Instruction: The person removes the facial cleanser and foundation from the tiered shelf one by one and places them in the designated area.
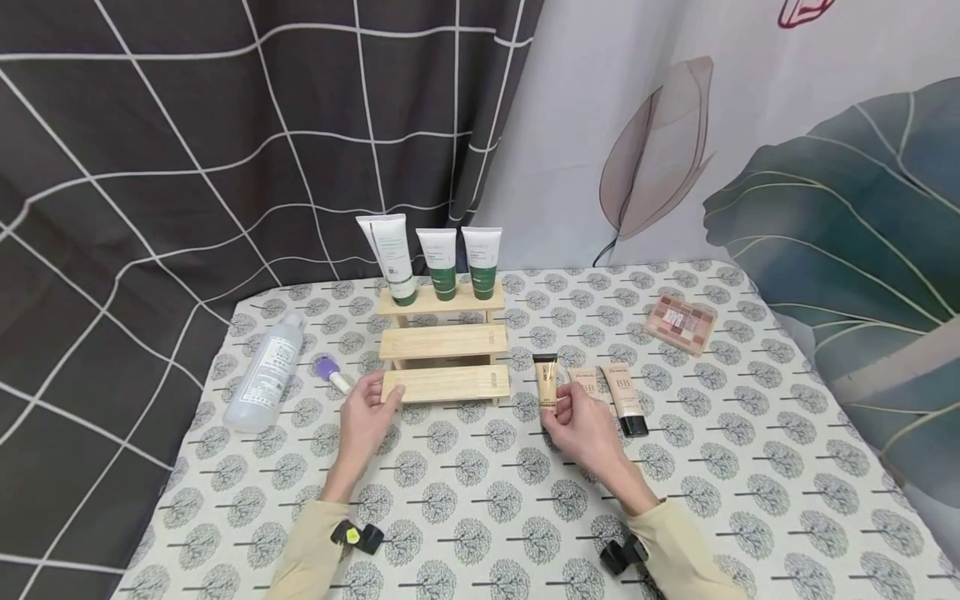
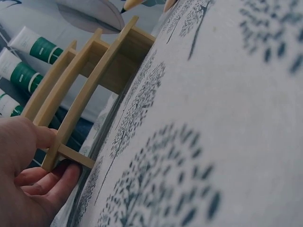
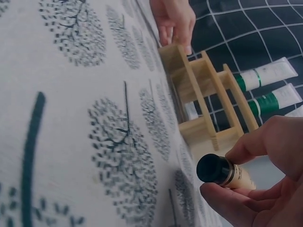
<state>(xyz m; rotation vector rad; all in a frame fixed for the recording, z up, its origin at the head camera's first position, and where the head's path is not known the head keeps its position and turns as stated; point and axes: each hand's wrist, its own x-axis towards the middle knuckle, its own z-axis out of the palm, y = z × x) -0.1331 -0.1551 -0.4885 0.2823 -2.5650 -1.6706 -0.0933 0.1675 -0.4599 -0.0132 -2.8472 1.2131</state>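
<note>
A stepped wooden rack (image 1: 444, 385) with three tiers stands on the cloth. At the left end of its lowest tier, my left hand (image 1: 365, 423) grips the wood, thumb on the board and fingers curled at its leg (image 2: 71, 155). My right hand (image 1: 591, 429) pinches a small gold tube (image 1: 547, 385) with a black cap (image 3: 214, 168), held to the right of the rack. Three white-and-green tubes (image 1: 442, 265) stand on the top tier, the left one taller with a slanted outline. Beside my right hand lie two beige BB cream tubes (image 1: 622, 390), one partly hidden by it.
A clear bottle (image 1: 264, 379) lies at the left, with a purple-headed brush (image 1: 330, 372) between it and the rack. Farther right sits an eyeshadow palette (image 1: 681, 323). A dark grid curtain (image 1: 225, 125) and a pale leaf-print curtain (image 1: 570, 142) hang behind the tree-patterned tablecloth (image 1: 465, 517).
</note>
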